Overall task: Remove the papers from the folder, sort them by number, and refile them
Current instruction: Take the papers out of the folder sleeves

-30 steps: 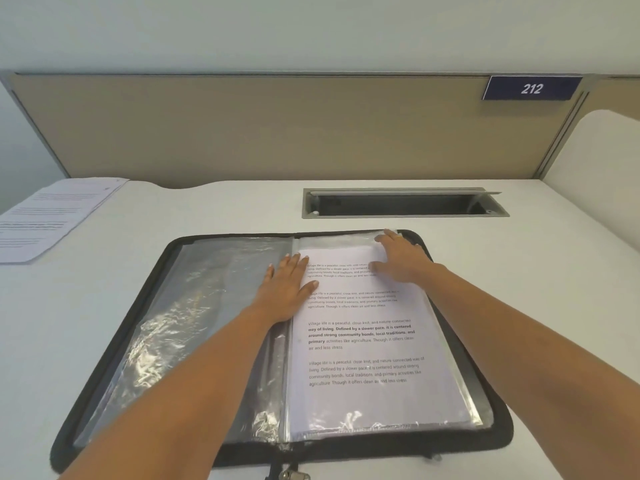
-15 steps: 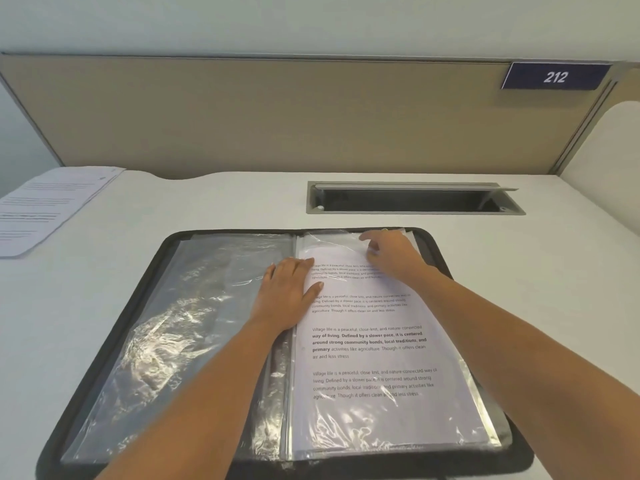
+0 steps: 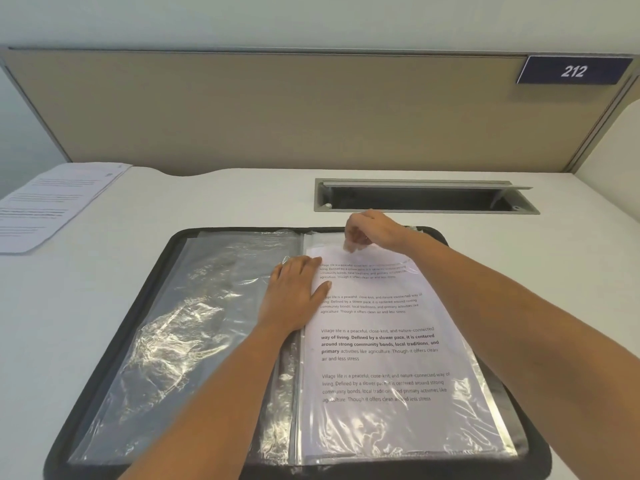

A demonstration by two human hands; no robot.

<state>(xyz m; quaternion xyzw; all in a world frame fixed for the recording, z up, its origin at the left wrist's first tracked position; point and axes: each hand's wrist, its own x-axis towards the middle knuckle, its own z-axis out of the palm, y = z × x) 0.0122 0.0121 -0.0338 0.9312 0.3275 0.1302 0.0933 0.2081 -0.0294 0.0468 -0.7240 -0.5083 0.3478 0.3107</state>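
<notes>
Farthest left of the folder, a small stack of loose printed sheets (image 3: 52,202) lies flat on the smooth, matte white desk (image 3: 214,202), its corner running out of view. The folder (image 3: 162,261) is a black case with rounded corners and a soft padded rim. It lies open in the middle of the desk in front of the person. Its left half holds empty clear sleeves (image 3: 190,323), thin crinkled plastic that throws bright wrinkled glare over a grey backing. At the folder's spine the left hand (image 3: 294,292) lies palm down, fingers straight and close together. It presses flat on the inner edge of the empty sleeves, with the thumb reaching onto the margin of the right half and nothing gripped. On the right half, a glossy filled sleeve (image 3: 485,403) encloses the printed page (image 3: 381,355). This is a white rectangular sheet with four short blocks of dark text, the third partly bold, under rippled plastic. At the folder's far edge the right hand (image 3: 372,230) has its fingers curled downward, the tips pinching the page's top edge at the sleeve's mouth. Blur hides whether plastic is caught too. Beyond the folder, a long grey metal cable slot (image 3: 426,199) with a hinged lid is sunk into the desk. Behind it stands a beige fabric-textured partition (image 3: 277,109). Up and to the right of the folder, the partition carries a dark blue plate (image 3: 573,71) reading 212.
</notes>
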